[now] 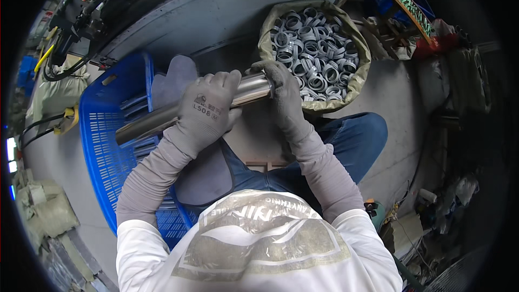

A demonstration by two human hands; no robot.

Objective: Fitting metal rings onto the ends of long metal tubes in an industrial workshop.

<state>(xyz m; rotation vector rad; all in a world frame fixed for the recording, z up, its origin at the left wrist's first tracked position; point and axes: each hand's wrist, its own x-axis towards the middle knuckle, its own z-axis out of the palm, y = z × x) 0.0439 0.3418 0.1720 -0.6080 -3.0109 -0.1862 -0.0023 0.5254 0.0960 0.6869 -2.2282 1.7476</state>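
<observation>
Steel tube (pixel 162 120) is gripped by left hand (pixel 208 109); right hand (pixel 284 94) pinches its end, seemingly fitting a ring from the sack (pixel 361 84) beyond; pressing square looks next.

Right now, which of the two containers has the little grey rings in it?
The olive sack at the right, open-topped and piled with grey rings. The blue plastic basket at the left holds long metal pieces instead, under the tube that both hands grip.

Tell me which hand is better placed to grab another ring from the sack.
Probably right. The right hand sits at the metal tube's end, beside the sack of rings; the left hand grips the tube's middle, farther away.
</observation>
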